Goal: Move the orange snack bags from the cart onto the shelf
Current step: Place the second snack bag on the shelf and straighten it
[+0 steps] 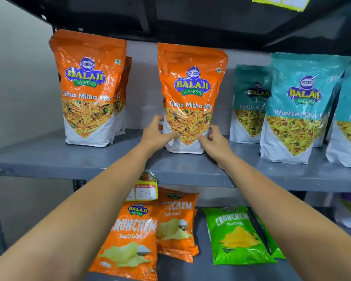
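You are reaching both bare arms over the grey metal shelf [49, 159] and bracing an orange snack bag [192, 94] that is standing upright at the middle of the board. Your left hand [157, 133] is cupping the bag's lower left edge, thumb lying across the front and fingers wrapping toward the back. Your right hand [213, 137] is mirroring it on the lower right edge, thumb touching the white base of the pack, fingers curling round the side. Both hands are pressing inward on the bag, which is sitting flat on the shelf.

To the left, well apart, a second orange bag [87, 88] is standing upright near the shelf's end, with another orange pack [123, 94] peeking out just behind it. To the right, teal snack bags [300, 106] are lining up in rows.

On the lower shelf, 2 orange crisp packets [130, 240] are leaning back beside green crisp packets [235, 234]. A yellow price tag [145, 189] marked 20 is hanging from the shelf edge between your forearms.
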`<state>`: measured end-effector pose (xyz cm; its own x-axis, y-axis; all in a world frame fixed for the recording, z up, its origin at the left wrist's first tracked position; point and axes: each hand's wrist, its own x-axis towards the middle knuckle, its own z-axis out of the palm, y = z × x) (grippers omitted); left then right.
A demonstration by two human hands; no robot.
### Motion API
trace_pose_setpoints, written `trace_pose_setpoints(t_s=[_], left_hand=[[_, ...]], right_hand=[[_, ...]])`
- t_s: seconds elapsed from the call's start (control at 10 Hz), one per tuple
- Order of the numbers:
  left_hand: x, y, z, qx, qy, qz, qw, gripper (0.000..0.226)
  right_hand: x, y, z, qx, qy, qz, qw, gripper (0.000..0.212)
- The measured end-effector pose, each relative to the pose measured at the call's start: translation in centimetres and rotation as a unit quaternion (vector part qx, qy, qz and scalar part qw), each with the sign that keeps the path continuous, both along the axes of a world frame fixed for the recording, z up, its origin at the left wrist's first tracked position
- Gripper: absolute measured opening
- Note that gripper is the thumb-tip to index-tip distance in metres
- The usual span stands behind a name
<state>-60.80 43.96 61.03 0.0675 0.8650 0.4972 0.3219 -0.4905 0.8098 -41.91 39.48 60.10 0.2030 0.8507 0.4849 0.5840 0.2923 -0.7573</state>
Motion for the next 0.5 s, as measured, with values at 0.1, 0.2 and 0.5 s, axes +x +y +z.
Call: trace_pose_setpoints(t_s=[0.1, 0.2, 0.5], left_hand=[[-0.3, -0.2, -0.2, -0.001, -0.003, -0.014, 1.000, 0.057], [-0.1, -0.4, -0.2, 0.007, -0.006, -0.012, 1.000, 0.057], [0.2, -2.6, 0.1, -0.020, 0.038, 0.009, 0.999, 0.060]], right_hand=[[0.0, 0.0, -0.1, 0.014, -0.017, 0.007, 1.000, 0.037], [0.1, 0.1, -0.1, 0.016, -0.019, 0.015, 1.000, 0.035], [-0.6, -1.3, 0.4, 0.014, -0.049, 0.004, 0.999, 0.037]])
